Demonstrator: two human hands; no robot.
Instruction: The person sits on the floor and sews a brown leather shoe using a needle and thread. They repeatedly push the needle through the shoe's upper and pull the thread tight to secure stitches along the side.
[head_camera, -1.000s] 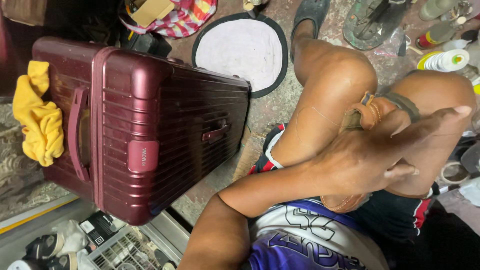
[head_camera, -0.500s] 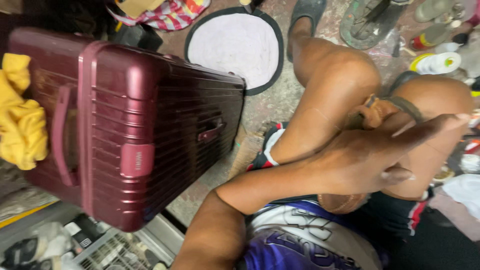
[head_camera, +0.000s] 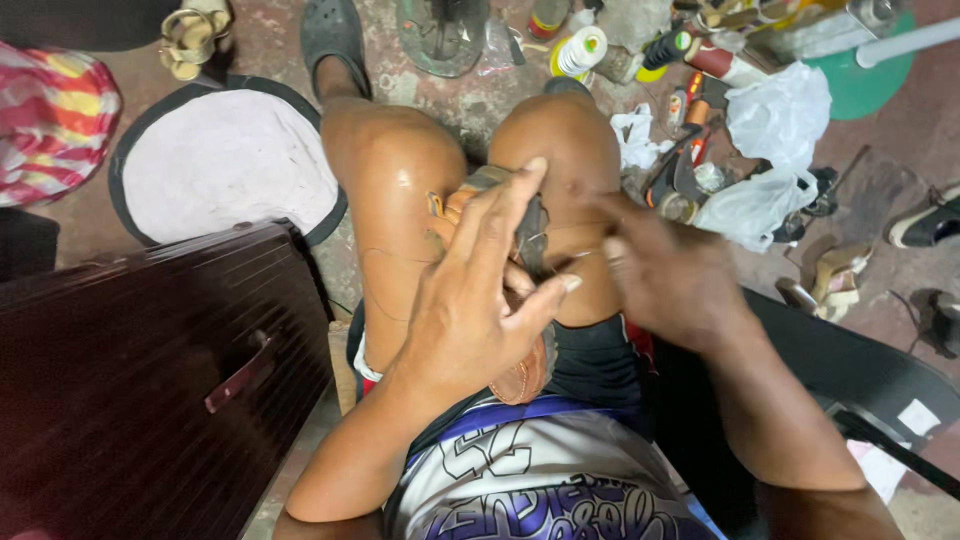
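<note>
The left hand clamps a tan leather sandal between the knees; just right of that grip, the right hand pinches a thin thread. Looks mid-stitch: next pull wants steady tension.

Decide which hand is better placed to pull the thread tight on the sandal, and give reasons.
Probably the right hand: it pinches the thread beside the knee, free to draw outward. The left hand lies spread over the sandal, steadying it between the knees.
</note>
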